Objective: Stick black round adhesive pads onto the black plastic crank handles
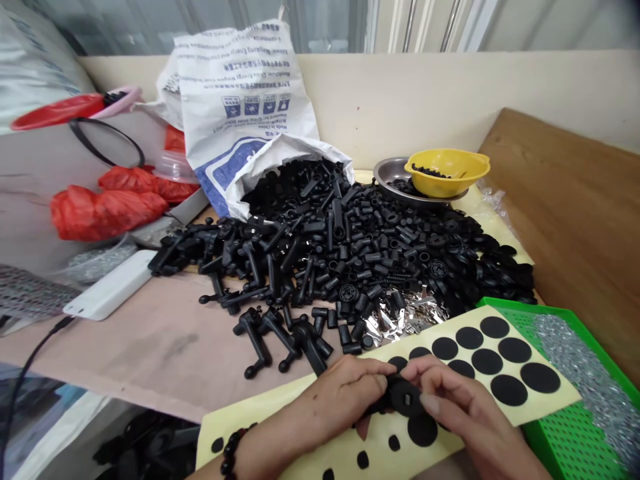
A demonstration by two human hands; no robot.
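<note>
My left hand point(345, 393) is closed around a black plastic part with a round disc end point(404, 398); the rest of the part is hidden under my fingers. My right hand point(463, 403) pinches the disc's right edge between thumb and fingers. A small slot with a metallic glint shows in the disc's face. Beneath both hands lies a pale yellow backing sheet point(295, 413) bearing round black stickers point(487, 361) and a few small black dots. Black crank-shaped arms point(257, 343) lie just beyond my left hand.
A heap of black plastic pieces point(380, 247) spills from a white printed sack point(245, 87). Small metal clips point(403, 317) lie at its front. On the right is a green tray point(555, 427) with silvery hardware. A yellow bowl point(465, 170) sits on a steel dish point(387, 175). A white device point(110, 287) lies left.
</note>
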